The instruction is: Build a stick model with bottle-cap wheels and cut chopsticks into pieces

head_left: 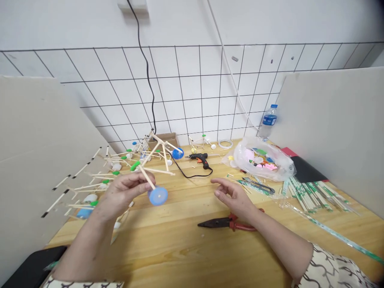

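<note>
My left hand is closed on a small bicycle model made of wooden sticks, held tilted above the table. Blue bottle-cap wheels sit at its two ends, and a green oval piece is fixed to a stick near my fingers. Part of the stick in my grip is hidden behind the fingers. My right hand hovers over the wood with its fingers apart and nothing in them. Just below it lie long-nose pliers with red handles, partly covered by my wrist.
Several similar stick models crowd the left side. A glue gun with a black cord lies farther back. To the right are a plastic bag of colourful pieces, a utility knife, bundled chopsticks and a water bottle. White panels flank both sides.
</note>
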